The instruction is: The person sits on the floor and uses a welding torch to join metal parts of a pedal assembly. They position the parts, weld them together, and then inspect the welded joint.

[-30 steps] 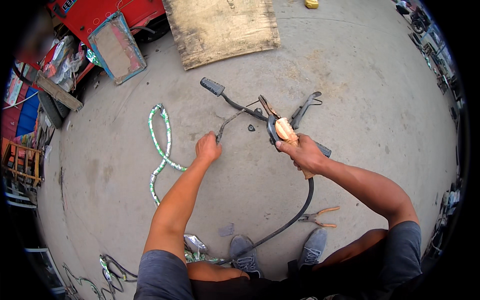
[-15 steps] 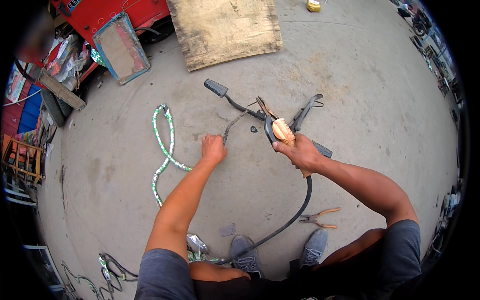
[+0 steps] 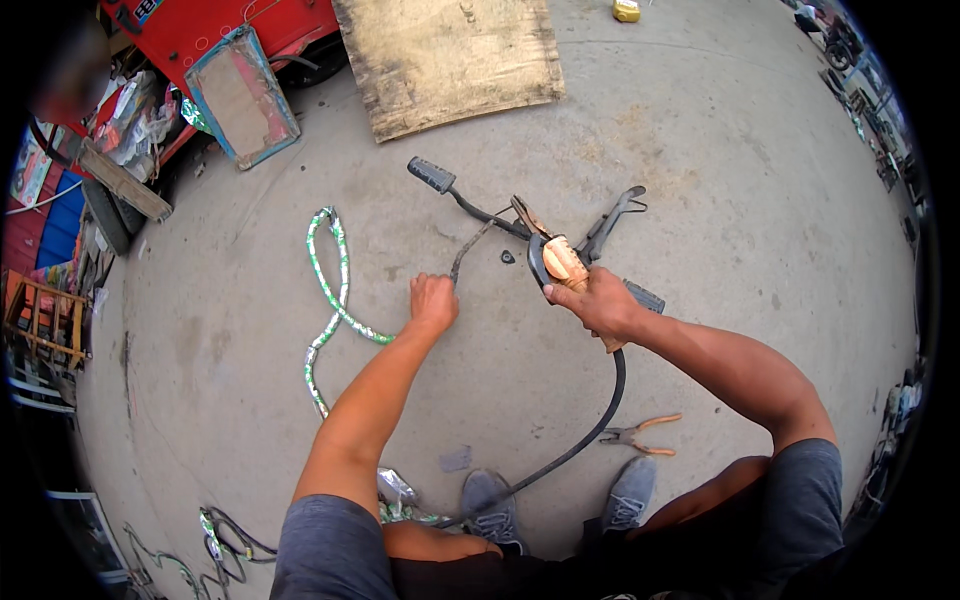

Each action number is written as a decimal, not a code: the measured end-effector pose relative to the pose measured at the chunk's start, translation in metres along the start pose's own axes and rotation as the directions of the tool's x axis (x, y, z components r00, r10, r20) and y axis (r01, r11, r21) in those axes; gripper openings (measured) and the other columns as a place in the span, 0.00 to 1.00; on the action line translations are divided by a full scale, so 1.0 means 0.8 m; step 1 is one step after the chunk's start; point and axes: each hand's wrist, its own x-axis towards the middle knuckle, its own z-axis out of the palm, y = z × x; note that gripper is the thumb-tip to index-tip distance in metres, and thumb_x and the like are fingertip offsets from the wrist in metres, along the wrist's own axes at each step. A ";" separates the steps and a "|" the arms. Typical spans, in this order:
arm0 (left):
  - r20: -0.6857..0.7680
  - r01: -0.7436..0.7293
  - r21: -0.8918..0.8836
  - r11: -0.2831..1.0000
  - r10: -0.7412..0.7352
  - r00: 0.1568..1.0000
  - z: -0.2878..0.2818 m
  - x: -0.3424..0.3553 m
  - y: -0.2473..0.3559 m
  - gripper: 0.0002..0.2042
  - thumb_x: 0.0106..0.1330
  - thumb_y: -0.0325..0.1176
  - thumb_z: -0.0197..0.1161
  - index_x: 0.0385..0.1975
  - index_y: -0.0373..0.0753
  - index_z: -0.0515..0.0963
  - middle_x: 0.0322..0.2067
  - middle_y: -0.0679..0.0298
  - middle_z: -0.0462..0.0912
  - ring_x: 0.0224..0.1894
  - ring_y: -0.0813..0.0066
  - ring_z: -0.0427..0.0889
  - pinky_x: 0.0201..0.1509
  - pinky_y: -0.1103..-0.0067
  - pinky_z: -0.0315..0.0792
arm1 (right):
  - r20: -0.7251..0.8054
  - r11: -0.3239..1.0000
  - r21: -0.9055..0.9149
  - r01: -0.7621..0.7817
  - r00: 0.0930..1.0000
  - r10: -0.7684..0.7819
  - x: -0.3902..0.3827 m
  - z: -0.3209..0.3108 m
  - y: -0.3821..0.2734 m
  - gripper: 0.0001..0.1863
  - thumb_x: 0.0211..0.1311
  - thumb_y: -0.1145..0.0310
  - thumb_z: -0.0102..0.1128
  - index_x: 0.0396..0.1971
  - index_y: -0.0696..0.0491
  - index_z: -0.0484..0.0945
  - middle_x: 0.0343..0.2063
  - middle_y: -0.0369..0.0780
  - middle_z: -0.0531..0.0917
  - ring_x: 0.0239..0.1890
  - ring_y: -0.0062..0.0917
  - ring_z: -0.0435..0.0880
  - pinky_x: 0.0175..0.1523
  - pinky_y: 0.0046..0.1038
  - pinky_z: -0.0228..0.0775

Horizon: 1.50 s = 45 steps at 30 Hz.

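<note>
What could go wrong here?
The black cable crosses the left shoe, so a step might snag it and tug the orange clamp in the right hand. Pliers lie by the right shoe and could be trodden on. The bare left hand grips a thin rod; a rough edge could scrape it.

Only one piece of lettering stands out: a blue label [image 3: 147,10] near the upper left edge of the red body [image 3: 285,22], with bold white capitals – cut off by the frame above. Below it, thin pale rings [image 3: 204,43] mark the same red surface. A small dark mark sits close to the board's [image 3: 455,75] top edge, too faint to read. The green-and-silver wrap [image 3: 343,262] bears a printed pattern – too small to make out, like any marking on the holder [image 3: 566,265].
</note>
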 end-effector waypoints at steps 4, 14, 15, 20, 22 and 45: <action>-0.012 -0.011 -0.006 1.000 0.010 1.000 0.006 0.000 -0.002 0.12 0.56 0.36 0.69 0.33 0.34 0.81 0.39 0.51 0.82 0.49 0.54 0.75 0.56 0.63 0.66 | 0.002 0.997 -0.067 0.028 1.000 -0.028 0.005 0.000 0.000 0.42 0.51 0.34 0.64 0.37 0.67 0.72 0.26 0.48 0.80 0.22 0.28 0.81 0.27 0.31 0.75; -0.033 -0.010 -0.025 1.000 0.010 0.999 0.008 -0.001 0.004 0.09 0.56 0.32 0.67 0.33 0.34 0.81 0.38 0.52 0.82 0.50 0.55 0.74 0.55 0.63 0.66 | 0.065 0.993 -0.120 -0.001 0.998 0.008 0.004 -0.007 -0.009 0.46 0.50 0.32 0.63 0.39 0.69 0.71 0.32 0.53 0.81 0.35 0.37 0.84 0.40 0.35 0.77; -0.046 -0.019 -0.030 0.999 0.018 0.999 0.010 -0.003 0.003 0.09 0.56 0.32 0.67 0.33 0.34 0.81 0.38 0.52 0.82 0.50 0.55 0.74 0.55 0.63 0.66 | 0.030 0.990 -0.136 0.022 0.999 -0.018 0.005 -0.002 -0.004 0.46 0.50 0.32 0.63 0.39 0.70 0.71 0.32 0.53 0.81 0.35 0.37 0.84 0.41 0.35 0.77; -0.050 -0.019 -0.042 0.999 0.017 0.999 0.016 -0.003 -0.003 0.09 0.56 0.31 0.66 0.33 0.33 0.81 0.38 0.51 0.81 0.50 0.54 0.74 0.55 0.63 0.66 | 0.103 0.986 -0.168 -0.002 0.995 0.019 0.002 -0.009 -0.018 0.45 0.50 0.32 0.63 0.38 0.69 0.72 0.31 0.53 0.81 0.35 0.37 0.84 0.41 0.35 0.77; -0.061 -0.028 -0.064 0.998 0.024 0.998 0.015 -0.002 0.000 0.09 0.56 0.31 0.66 0.33 0.33 0.81 0.38 0.51 0.81 0.50 0.54 0.73 0.55 0.62 0.66 | 0.080 0.985 -0.171 0.000 0.997 0.014 0.001 -0.009 -0.016 0.44 0.51 0.33 0.63 0.36 0.69 0.73 0.28 0.52 0.82 0.32 0.36 0.84 0.38 0.34 0.77; -0.044 -0.020 -0.086 0.996 0.017 0.999 0.022 0.000 -0.005 0.10 0.55 0.31 0.67 0.33 0.33 0.79 0.39 0.50 0.80 0.50 0.52 0.72 0.56 0.61 0.65 | 0.067 0.995 -0.094 -0.011 0.998 0.017 0.007 -0.003 -0.005 0.42 0.51 0.34 0.64 0.33 0.68 0.73 0.22 0.48 0.81 0.20 0.34 0.82 0.29 0.34 0.76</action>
